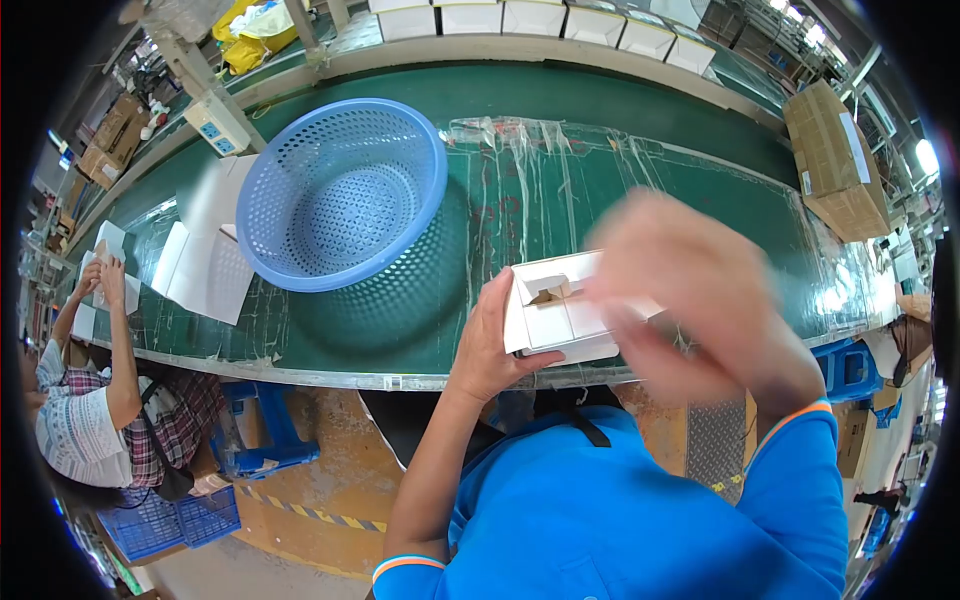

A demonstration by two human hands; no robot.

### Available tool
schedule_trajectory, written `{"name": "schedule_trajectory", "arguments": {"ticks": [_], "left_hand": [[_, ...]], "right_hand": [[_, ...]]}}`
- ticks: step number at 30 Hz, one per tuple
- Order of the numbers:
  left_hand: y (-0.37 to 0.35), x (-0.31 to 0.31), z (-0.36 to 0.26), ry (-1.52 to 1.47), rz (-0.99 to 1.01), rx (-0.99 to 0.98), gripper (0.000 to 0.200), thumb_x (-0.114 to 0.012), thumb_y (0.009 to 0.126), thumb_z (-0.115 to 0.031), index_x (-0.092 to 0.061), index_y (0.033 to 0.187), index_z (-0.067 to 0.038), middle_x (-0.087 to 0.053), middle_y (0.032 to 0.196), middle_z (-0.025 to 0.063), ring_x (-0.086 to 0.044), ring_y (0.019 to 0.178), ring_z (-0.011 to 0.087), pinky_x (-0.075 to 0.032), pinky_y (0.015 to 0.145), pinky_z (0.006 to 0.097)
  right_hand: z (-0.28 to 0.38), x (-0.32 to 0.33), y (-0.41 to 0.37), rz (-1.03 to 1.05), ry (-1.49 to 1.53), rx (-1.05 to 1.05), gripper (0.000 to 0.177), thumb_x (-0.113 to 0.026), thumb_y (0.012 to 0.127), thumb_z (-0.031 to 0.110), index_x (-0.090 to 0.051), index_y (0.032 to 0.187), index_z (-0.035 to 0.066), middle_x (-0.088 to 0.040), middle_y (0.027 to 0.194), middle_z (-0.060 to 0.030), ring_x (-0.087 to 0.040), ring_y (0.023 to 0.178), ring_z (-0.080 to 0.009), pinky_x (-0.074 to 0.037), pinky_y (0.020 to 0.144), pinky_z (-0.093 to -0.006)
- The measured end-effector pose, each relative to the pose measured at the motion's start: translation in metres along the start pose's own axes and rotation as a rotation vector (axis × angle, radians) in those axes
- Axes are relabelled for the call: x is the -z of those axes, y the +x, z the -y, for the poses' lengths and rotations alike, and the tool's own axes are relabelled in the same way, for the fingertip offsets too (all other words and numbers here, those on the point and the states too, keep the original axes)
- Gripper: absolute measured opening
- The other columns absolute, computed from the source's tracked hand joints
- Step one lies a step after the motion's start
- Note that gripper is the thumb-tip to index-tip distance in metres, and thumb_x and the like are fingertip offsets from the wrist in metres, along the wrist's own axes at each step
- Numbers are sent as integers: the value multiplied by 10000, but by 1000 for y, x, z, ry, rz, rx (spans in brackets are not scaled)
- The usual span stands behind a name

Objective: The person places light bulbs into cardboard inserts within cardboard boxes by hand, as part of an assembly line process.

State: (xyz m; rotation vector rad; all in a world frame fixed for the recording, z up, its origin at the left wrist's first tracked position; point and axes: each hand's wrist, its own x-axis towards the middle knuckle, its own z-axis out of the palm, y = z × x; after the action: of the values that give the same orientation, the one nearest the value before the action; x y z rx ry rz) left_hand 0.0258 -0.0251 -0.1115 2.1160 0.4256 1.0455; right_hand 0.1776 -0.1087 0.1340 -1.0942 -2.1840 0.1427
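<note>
My left hand (487, 345) grips a small white box (545, 325) by its left end, thumb along the near side and fingers behind. The box is open at the top, and folded white card with a cut-out shows inside. Over the box's right end is my right hand (690, 295), smeared by motion, so its fingers and anything in them cannot be made out. The box is held above the near edge of the green work table (400, 335).
A blue perforated basket (345, 195) stands left of the box, beside white card sheets (205, 275). A cardboard carton (835, 160) sits at the right. White boxes (530, 18) line the shelf behind. At far left a co-worker (100, 410) handles white card.
</note>
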Motion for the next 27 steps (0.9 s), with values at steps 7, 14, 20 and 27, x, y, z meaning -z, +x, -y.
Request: {"name": "schedule_trajectory", "arguments": {"ticks": [7, 14, 20, 27], "left_hand": [[-6, -3, -1, -107, -37, 78, 1198, -926, 525, -341, -226, 1415, 51, -464, 1319, 221, -520, 1176, 369, -429, 1001, 417], [-6, -1, -4, 64, -31, 33, 1220, -924, 523, -359, -208, 1417, 62, -466, 1318, 221, -526, 1176, 362, -429, 1006, 419], [-1, 1, -10, -178, -5, 209, 1155, -914, 550, -392, -273, 1386, 79, -461, 1295, 200, -488, 1194, 333, -397, 1029, 403], [-2, 4, -10, -79, 31, 106, 1143, -912, 567, -324, -252, 1430, 29, -428, 1356, 228, -440, 1263, 368, -338, 1076, 405]], "right_hand": [[54, 6, -42, -45, 998, 205, 279, -566, 927, 288, -661, 1049, 56, -475, 651, -44, -439, 502, -170, -350, 439, -301], [49, 9, -56, -137, 993, 272, 222, -554, 936, 283, -653, 1012, 100, -448, 635, 17, -376, 480, -95, -286, 420, -241], [48, 23, -61, 243, 858, 180, 212, -597, 908, 217, -647, 1037, 57, -571, 779, -34, -549, 675, -177, -439, 548, -307], [-19, -19, -55, 340, -377, -55, 118, -619, 656, 145, -511, 650, 97, -536, 651, -61, -532, 581, -250, -407, 524, -391]]}}
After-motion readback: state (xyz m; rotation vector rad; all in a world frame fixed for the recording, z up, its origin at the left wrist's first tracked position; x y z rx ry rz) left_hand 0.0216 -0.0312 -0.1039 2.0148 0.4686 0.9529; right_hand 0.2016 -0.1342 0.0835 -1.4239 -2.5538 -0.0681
